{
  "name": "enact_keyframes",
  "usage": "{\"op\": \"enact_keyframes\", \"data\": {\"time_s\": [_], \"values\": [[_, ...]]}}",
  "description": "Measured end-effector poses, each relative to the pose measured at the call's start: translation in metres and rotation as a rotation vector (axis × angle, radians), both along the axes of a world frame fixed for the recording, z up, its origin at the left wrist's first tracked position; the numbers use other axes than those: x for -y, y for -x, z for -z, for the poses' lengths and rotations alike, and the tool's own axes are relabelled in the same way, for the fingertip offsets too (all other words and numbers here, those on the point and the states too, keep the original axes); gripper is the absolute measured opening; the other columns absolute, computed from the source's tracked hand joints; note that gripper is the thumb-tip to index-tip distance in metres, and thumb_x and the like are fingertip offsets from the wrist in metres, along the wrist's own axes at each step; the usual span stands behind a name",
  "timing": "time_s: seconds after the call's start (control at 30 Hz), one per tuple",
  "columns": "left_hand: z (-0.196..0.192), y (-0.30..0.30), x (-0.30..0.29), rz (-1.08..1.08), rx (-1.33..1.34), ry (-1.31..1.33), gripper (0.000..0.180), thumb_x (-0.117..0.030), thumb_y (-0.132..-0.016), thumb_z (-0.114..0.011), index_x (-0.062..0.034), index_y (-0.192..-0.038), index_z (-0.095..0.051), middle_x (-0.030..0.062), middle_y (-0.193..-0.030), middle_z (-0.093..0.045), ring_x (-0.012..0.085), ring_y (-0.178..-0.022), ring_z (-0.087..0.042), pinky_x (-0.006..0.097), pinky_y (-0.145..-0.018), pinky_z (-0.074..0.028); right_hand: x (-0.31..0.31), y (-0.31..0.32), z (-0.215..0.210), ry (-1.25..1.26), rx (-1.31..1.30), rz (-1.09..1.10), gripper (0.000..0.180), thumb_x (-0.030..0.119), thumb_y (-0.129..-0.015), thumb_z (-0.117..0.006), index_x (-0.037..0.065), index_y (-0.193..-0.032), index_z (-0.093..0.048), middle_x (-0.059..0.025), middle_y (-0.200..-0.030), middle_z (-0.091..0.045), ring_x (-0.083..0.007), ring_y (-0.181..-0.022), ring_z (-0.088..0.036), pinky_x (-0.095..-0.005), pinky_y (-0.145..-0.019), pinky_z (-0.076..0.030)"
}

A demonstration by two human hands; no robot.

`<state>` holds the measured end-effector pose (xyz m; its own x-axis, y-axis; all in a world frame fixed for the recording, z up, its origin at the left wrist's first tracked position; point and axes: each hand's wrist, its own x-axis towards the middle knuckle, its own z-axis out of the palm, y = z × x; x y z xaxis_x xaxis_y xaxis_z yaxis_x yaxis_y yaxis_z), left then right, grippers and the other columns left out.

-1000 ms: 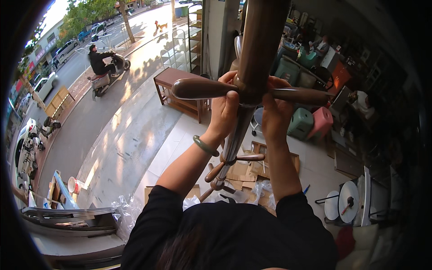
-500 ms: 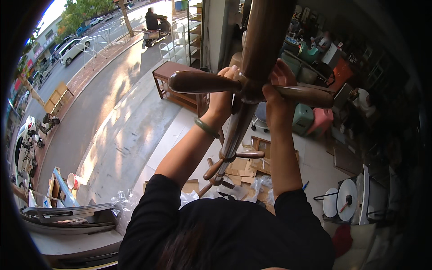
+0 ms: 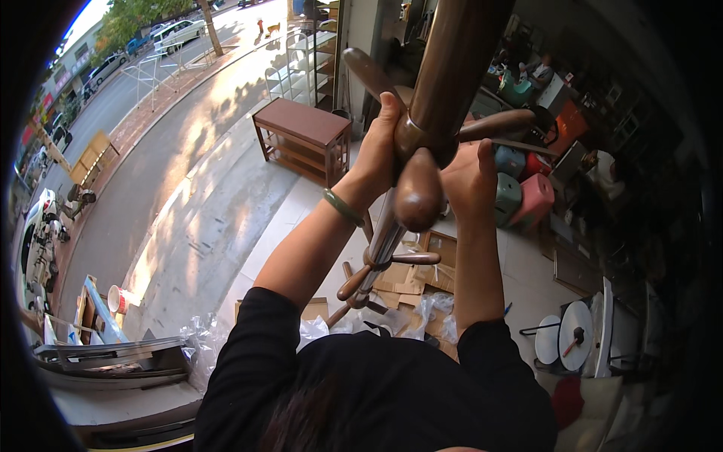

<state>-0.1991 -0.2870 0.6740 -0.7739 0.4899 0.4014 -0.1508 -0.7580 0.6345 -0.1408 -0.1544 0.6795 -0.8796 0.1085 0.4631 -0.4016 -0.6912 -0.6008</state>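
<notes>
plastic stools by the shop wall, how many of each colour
Teal plastic stools: 2
Pink plastic stool: 1
Red plastic stool: 1
Total: 4, standing to the right of the wooden coat stand that the left hand and right hand grip.

Furniture shop front opening onto a street. Evidence: wooden side table (image 3: 301, 139) and metal shelf racks (image 3: 305, 56) set out on the pavement; stacked plastic stools (image 3: 520, 196) inside; flattened cardboard (image 3: 410, 275) (packing waste) on tiled floor; parked cars (image 3: 177, 32) beyond.
</notes>
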Motion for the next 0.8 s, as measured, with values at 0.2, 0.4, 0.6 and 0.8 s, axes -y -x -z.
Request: {"op": "enact_keyframes", "data": {"time_s": [0.2,0.4,0.6,0.8], "values": [[0.004,-0.024,0.01,-0.401,-0.184,0.268,0.062,-0.055,-0.101,-0.04,-0.0006,-0.124,-0.056,0.0111,-0.106,-0.065,0.0157,-0.097,-0.064,0.026,-0.083,-0.049,0.02,-0.018,-0.004,-0.364,-0.29,0.377,0.066,0.019,-0.084,-0.077,0.003,-0.138,-0.042,-0.0165,-0.146,-0.038,-0.0289,-0.132,-0.042,-0.0417,-0.114,-0.03],[0.008,-0.05,0.009,-0.321,-0.063,0.015,0.07,-0.06,-0.101,-0.034,0.0022,-0.127,-0.054,0.0093,-0.109,-0.064,0.0136,-0.098,-0.06,0.027,-0.092,-0.045,0.034,-0.034,-0.002,-1.059,-0.651,1.141,0.048,0.011,-0.09,-0.069,0.005,-0.133,-0.048,-0.0156,-0.148,-0.035,-0.027,-0.127,-0.048,-0.0396,-0.112,-0.033],[0.004,-0.006,0.018,-0.231,-0.213,0.277,0.07,-0.061,-0.1,-0.034,0.0009,-0.121,-0.058,0.0058,-0.097,-0.065,0.0105,-0.091,-0.059,0.026,-0.081,-0.049,0.02,-0.025,0.009,-0.331,-0.349,0.947,0.052,0.021,-0.09,-0.07,0.003,-0.132,-0.046,-0.0111,-0.131,-0.053,-0.0239,-0.126,-0.049,-0.0394,-0.108,-0.039],[-0.01,-0.004,0.003,-0.004,0.214,0.12,0.053,-0.05,-0.103,-0.042,-0.002,-0.119,-0.059,0.0049,-0.091,-0.065,0.0097,-0.08,-0.061,0.026,-0.074,-0.051,0.009,-0.014,-0.008,-0.211,-0.161,0.181,0.049,0.008,-0.084,-0.074,0.004,-0.127,-0.049,-0.0121,-0.133,-0.053,-0.0212,-0.12,-0.052,-0.0373,-0.105,-0.039]]}}
